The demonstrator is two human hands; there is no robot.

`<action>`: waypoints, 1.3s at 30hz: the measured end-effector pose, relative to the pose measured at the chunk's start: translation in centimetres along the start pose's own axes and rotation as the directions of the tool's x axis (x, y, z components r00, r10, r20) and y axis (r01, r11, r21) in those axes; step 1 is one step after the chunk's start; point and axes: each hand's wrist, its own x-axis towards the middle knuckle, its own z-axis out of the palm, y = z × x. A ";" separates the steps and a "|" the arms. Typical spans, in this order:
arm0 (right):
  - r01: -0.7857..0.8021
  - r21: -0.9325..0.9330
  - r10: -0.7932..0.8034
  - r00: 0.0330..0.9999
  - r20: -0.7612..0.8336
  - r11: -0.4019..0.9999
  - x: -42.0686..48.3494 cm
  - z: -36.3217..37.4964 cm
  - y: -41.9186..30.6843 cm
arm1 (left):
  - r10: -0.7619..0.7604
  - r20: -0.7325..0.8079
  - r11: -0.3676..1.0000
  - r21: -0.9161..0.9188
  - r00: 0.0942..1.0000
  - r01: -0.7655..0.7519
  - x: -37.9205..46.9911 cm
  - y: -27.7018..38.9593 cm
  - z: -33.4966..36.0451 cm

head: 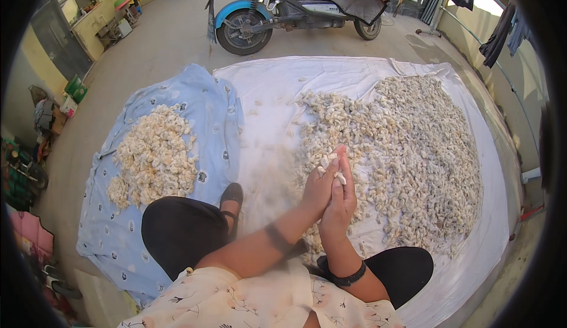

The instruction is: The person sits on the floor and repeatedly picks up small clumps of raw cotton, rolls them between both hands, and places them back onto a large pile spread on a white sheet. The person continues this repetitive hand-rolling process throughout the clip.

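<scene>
My left hand (318, 189) and my right hand (342, 204) are pressed together above the white sheet (270, 168). A few white tufts of what looks like raw cotton (328, 159) show between the fingers. Palms and inner fingers are partly hidden. Beneath and to the right of the hands spreads a wide layer of greyish-white cotton tufts (412, 155), dense at the right and looser towards the hands. On the left, a heaped pile of fluffier, cream-coloured cotton (155, 155) rests on a blue patterned cloth (212, 137).
My knees (181, 235) flank the arms, and a dark shoe (231, 199) stands where the two cloths meet. A blue electric scooter (283, 13) is parked beyond the sheet. Clothes (498, 40) hang at the right wall; buckets (75, 88) stand at the left.
</scene>
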 end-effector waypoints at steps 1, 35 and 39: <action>0.054 -0.050 -0.054 0.998 0.011 0.997 -0.3 0.4 0.0 | 0.120 -0.075 0.989 -0.079 0.990 -0.126 0.4 -1.3 0.0; -0.490 0.612 0.610 0.792 0.015 0.621 -0.4 -0.4 1.7 | -0.236 0.074 0.870 -0.429 0.969 0.245 0.2 0.1 -0.1; -0.485 0.640 0.585 0.808 0.067 0.597 0.1 -0.9 2.1 | -0.130 0.047 0.936 -0.324 0.990 0.138 -0.1 0.7 0.3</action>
